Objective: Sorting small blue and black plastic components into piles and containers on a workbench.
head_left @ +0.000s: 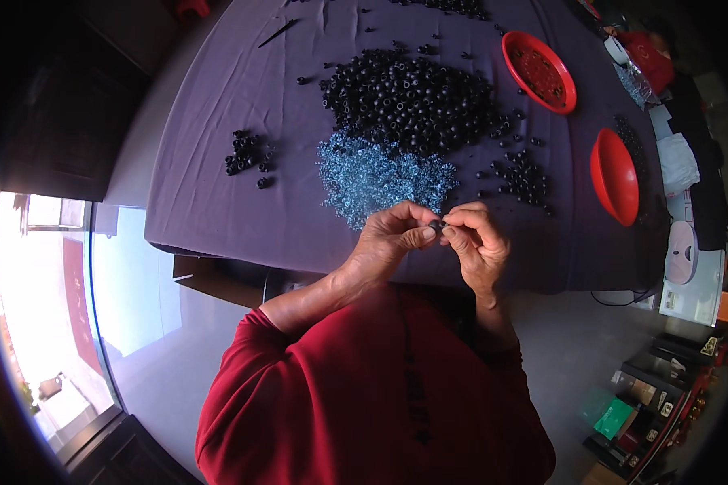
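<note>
Just off the table's near edge, my left hand pinches a small round black piece between thumb and forefinger. My right hand meets it from the right, its thumb and fingertips pressed together against the piece. Whether a second small part sits in the right fingertips cannot be made out. Right beyond my hands spreads a pile of small clear blue pieces. Behind and touching it lies a larger heap of hollow black pieces.
A purple cloth covers the table. Small black clusters lie at left and right. Two red bowls stand at right, one with small dark bits inside, the other nearer. A thin black tool lies far left.
</note>
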The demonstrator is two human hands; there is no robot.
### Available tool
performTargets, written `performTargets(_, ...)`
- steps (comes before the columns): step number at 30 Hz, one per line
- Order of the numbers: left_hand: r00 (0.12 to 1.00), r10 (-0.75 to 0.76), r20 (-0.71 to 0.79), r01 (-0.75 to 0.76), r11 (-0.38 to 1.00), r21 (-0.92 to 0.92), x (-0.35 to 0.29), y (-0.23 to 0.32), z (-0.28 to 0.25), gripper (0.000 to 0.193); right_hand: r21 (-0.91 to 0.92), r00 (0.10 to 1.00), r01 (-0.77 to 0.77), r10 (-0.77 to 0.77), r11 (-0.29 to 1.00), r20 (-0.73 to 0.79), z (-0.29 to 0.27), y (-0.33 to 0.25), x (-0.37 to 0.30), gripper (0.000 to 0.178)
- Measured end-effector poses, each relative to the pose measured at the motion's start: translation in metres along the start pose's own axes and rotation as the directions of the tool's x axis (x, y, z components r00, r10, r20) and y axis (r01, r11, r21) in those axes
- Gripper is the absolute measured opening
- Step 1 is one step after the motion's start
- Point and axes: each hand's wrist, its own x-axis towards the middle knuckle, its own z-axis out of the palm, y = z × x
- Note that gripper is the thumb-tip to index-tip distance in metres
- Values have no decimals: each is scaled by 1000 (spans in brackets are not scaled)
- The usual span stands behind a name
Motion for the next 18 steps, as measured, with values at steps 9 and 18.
performTargets(9,1000,-20,-12,20,999,29,3,-3,-4,15,-273,990,143,-135,951,46,-2,-3,6,14)
performTargets(18,997,-62,-45,63,998,4,4,-8,-10,14,-379,982,180,-186,908,21,7,1,-4,22)
